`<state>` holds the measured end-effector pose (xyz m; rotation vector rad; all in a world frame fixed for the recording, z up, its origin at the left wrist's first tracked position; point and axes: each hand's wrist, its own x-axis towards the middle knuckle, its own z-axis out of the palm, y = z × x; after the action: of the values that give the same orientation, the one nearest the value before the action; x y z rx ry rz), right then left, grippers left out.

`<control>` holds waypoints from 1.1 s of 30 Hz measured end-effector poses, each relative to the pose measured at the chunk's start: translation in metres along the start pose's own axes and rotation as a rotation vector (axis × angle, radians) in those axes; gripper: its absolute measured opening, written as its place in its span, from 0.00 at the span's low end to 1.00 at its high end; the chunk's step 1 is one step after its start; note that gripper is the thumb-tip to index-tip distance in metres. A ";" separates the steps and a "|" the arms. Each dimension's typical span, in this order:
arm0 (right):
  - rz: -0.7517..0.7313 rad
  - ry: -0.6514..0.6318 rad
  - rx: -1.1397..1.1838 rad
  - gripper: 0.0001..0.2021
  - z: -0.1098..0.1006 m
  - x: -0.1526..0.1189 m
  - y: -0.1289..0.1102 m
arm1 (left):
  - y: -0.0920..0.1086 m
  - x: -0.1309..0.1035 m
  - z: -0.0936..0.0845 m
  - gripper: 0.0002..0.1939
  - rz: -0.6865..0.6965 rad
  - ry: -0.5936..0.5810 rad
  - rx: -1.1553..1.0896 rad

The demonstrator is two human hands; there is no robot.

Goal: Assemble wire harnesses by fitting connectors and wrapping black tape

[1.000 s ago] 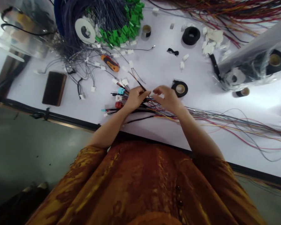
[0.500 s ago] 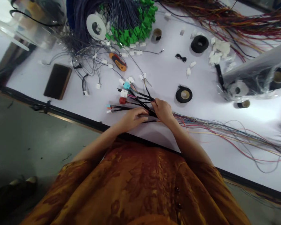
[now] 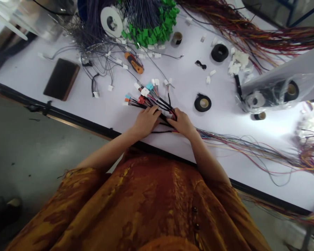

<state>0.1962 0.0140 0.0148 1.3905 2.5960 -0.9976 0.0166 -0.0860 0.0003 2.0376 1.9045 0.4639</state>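
Note:
A wire harness (image 3: 163, 118) lies along the near side of the table, its black-taped branches fanned to the left. My left hand (image 3: 146, 122) is closed around those branches, just below the connectors. Close beside it, my right hand (image 3: 182, 123) grips the trunk of the same harness, thumb and fingers pressed together. The branches end in a white connector (image 3: 145, 91), a red connector (image 3: 141, 100) and a light blue connector (image 3: 149, 86). Loose coloured wires (image 3: 225, 137) run from under my right hand to the right. My fingers hide part of the bundle.
Behind my hands lie a black tape roll (image 3: 202, 103), another tape roll (image 3: 219, 52) and an orange-black cutter (image 3: 134, 63). A dark box-like block (image 3: 61, 79) sits at left. Green connectors (image 3: 149, 36) and red-yellow wires (image 3: 251, 31) fill the back. A plastic-wrapped roll (image 3: 279, 73) stands right.
My left hand has moved up slightly onto the branches and its fingers have closed over them. The connector ends have shifted up and to the right. My right hand stays on the trunk.

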 end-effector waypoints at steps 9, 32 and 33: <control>0.030 0.093 -0.356 0.21 0.012 0.000 -0.030 | -0.011 -0.016 0.009 0.13 0.057 0.023 0.014; 0.108 0.070 -0.285 0.19 0.009 -0.012 -0.032 | -0.004 0.067 -0.002 0.21 -0.026 -0.082 -1.246; 0.125 0.065 -0.309 0.19 0.008 -0.012 -0.035 | -0.005 0.067 -0.004 0.21 -0.014 -0.087 -1.207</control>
<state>0.1749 -0.0133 0.0306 1.4987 2.5301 -0.5159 0.0147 -0.0191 0.0036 1.1758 1.0683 1.1325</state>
